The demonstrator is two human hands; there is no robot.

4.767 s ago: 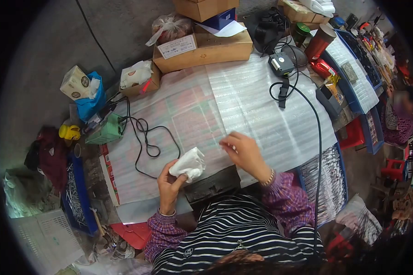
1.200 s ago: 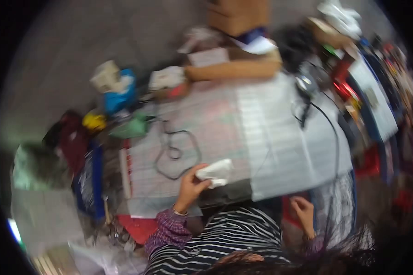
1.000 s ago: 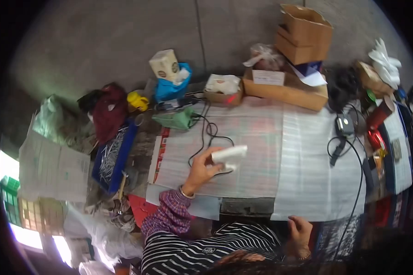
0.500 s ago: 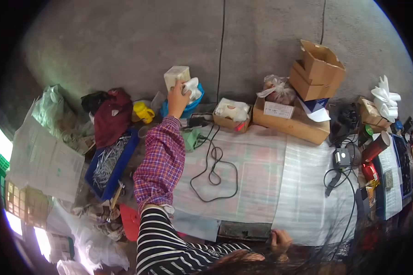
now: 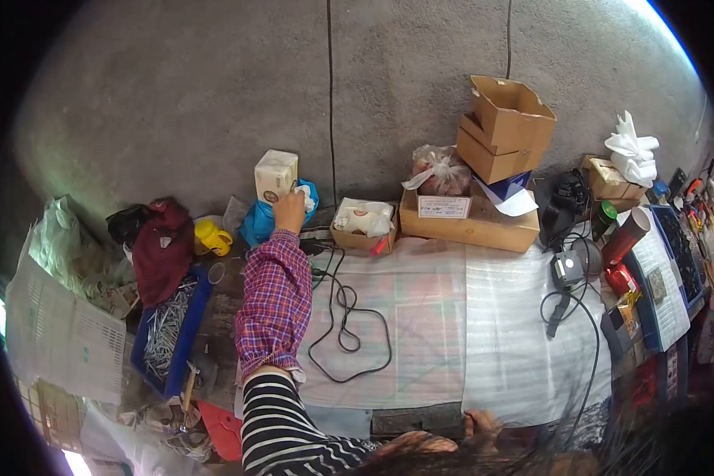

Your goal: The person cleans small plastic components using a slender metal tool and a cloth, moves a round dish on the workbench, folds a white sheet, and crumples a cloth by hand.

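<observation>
My left hand [image 5: 289, 210] reaches out to the blue plastic bag [image 5: 259, 225] by the wall. Its fingers are bent and closed at a white crumpled piece [image 5: 306, 195], tissue or thin plastic, half hidden behind them. Touching or just behind the hand stands a pale, printed block-shaped pack [image 5: 276, 174]. My right hand [image 5: 481, 424] rests at the near edge of the table, fingers curled; anything inside them is hidden. A small carton [image 5: 363, 240] with white stuff in it sits right of the bag.
A looped black cable [image 5: 349, 317] lies on the table covering [image 5: 420, 317]. To the left are a yellow mug [image 5: 212, 237] and a blue tray [image 5: 170, 386] of metal pieces. Stacked cardboard boxes [image 5: 504, 131] rise at the back right. A dark red cylinder [image 5: 627, 236] leans at right.
The view has shifted, so most things sit further left. My left hand has gone lower toward the blue bag, and the white crumpled piece shows less. My right hand stays at the edge.
</observation>
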